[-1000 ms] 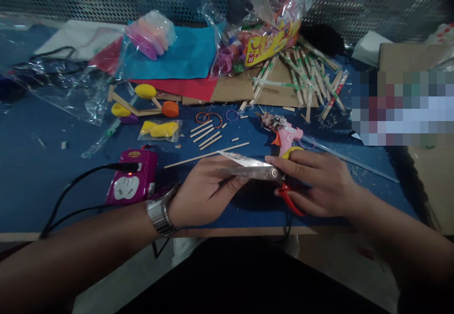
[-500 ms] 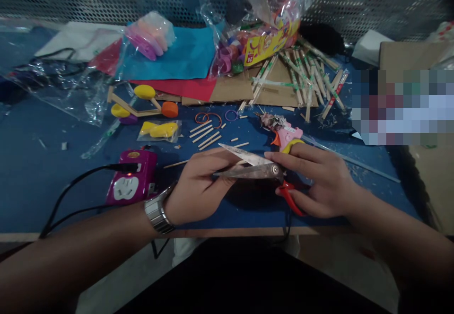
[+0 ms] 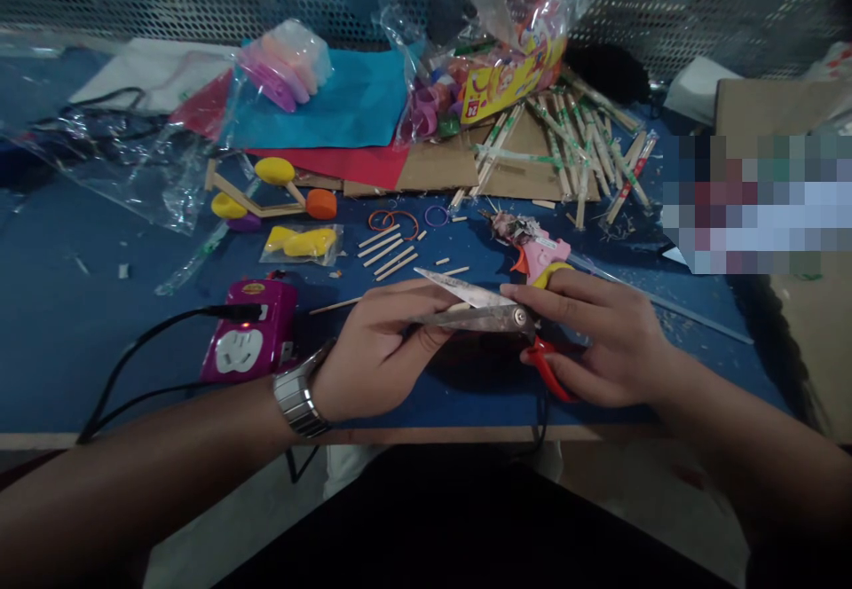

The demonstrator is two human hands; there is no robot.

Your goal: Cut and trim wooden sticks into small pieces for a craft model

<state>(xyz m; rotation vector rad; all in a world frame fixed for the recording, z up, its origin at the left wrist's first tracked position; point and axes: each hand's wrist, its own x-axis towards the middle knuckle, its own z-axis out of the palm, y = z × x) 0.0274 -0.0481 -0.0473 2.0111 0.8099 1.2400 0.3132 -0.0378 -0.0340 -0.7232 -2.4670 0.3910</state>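
My right hand [image 3: 599,332] is closed around the red handle of a pair of scissors [image 3: 496,316], whose blades are parted and point left. My left hand [image 3: 379,349], wearing a metal-band watch, pinches a thin wooden stick [image 3: 333,306]. One length of the stick sticks out left of the hand; its other end shows between the scissor blades, close to the left fingertips. Cut stick pieces [image 3: 388,255] lie on the blue table just beyond the hands. A pink glue gun [image 3: 549,252] with a dirty tip lies behind my right hand.
A purple power socket [image 3: 276,314] with a plugged cable sits left. Behind it are a stick frame with yellow and orange wheels [image 3: 266,209] and a yellow packet [image 3: 303,243]. Wrapped chopsticks [image 3: 579,145], coloured sheets [image 3: 319,101] and plastic bags lie at the back; a cardboard box [image 3: 752,110] stands right.
Almost nothing differs. The hands, stick and scissors hold nearly the same pose, with the blades still apart; the whole view has shifted very slightly.
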